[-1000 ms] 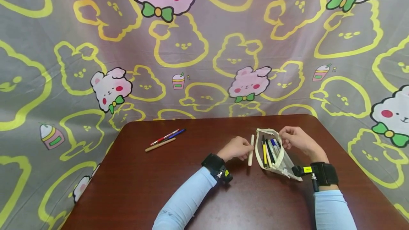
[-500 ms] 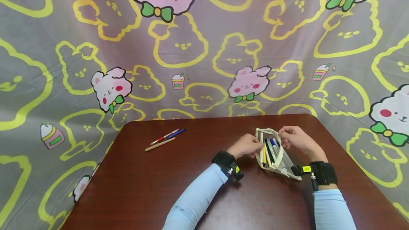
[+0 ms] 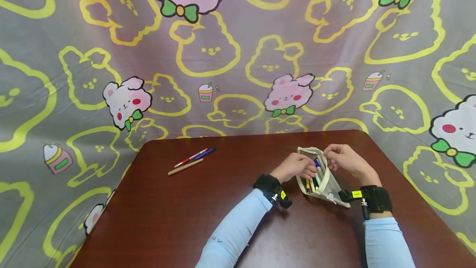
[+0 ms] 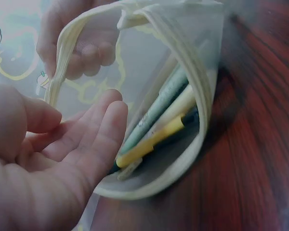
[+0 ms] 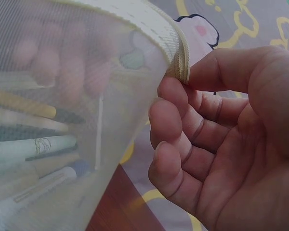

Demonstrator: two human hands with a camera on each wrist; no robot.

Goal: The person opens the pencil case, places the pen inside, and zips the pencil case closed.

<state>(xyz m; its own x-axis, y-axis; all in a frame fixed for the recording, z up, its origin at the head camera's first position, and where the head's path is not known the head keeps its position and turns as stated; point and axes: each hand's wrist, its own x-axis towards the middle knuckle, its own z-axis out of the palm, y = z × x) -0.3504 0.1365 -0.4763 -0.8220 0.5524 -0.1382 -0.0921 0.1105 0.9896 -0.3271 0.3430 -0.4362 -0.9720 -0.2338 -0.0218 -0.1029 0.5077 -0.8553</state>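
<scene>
Currently, I have the zippered rim of the mesh pouch pinched between the right hand's thumb and forefinger. The left hand's fingers, empty, extend loosely at its opening; a yellow pen lies inside, just beside them. A red pen, blue pen and tan pen lie on the surface, well left of both hands' fingers.

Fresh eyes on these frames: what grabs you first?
Probably the cartoon-print cloth filling the background behind the table. Next, the see-through pouch of pens on the table's right, its rim pinched by the right hand, the left hand at its opening. Then red, blue and tan pens lying far left.
</scene>
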